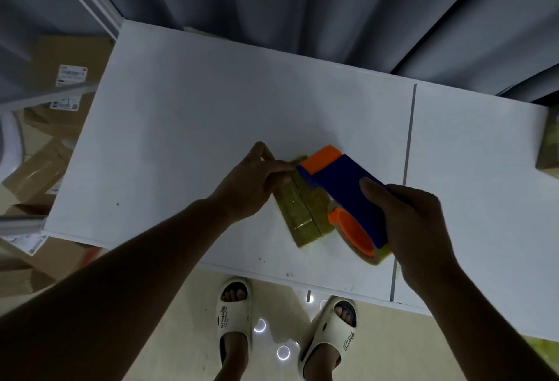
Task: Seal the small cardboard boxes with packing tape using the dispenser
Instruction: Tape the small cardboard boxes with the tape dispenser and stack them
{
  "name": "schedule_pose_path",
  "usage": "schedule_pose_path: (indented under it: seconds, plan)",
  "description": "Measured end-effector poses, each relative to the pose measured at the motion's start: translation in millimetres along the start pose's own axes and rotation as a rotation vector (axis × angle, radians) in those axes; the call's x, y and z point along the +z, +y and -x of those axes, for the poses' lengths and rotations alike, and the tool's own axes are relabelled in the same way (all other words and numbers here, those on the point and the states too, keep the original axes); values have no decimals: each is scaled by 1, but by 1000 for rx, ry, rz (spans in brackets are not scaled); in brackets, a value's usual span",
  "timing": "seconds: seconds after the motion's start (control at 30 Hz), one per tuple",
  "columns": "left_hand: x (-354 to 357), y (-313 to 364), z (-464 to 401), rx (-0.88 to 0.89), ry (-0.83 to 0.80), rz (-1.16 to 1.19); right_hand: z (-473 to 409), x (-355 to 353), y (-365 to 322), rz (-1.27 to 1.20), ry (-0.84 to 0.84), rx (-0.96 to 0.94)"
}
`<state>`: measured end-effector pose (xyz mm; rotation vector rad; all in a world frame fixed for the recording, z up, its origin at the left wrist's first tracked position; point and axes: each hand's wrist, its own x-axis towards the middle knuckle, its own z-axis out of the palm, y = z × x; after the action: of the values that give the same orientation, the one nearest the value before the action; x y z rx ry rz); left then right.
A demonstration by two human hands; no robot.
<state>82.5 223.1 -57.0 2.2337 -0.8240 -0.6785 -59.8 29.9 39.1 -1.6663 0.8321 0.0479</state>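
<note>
A small cardboard box (298, 214) lies near the front edge of the white table (196, 114); its flaps meet in a seam along the top. My left hand (254, 184) holds the box's far end, fingers curled on it. My right hand (414, 226) grips a blue and orange tape dispenser (344, 190) from the right. The dispenser's orange front end sits over the far end of the box, right by my left fingers. A roll of tape (360, 241) shows at the dispenser's near end.
Several cardboard boxes (51, 84) with labels lie on the floor left of the table. Another box (549, 150) sits at the table's right edge. A grey curtain hangs behind the table. A seam (406, 169) divides the tabletop. My feet in white slippers stand below the front edge.
</note>
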Motion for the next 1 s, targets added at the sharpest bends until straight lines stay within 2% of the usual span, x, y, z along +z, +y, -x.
schedule_pose_path:
  seconds: [0.17, 0.3, 0.6, 0.83, 1.0]
  plan:
    - [-6, -4, -6, -73, -64, 80, -14, 15, 6, -30, -42, 32]
    - [-8, -2, -9, -60, -91, 129, -13, 26, 9, 0, -67, 41]
    - [-11, -11, -14, -111, -176, 240, -9, 38, 19, 62, -42, 68]
    - [-10, -15, -13, -131, -204, 318, -13, 43, 25, 39, -49, 103]
    - [-9, -12, -10, -118, -151, 355, -13, 39, 24, 24, -78, 122]
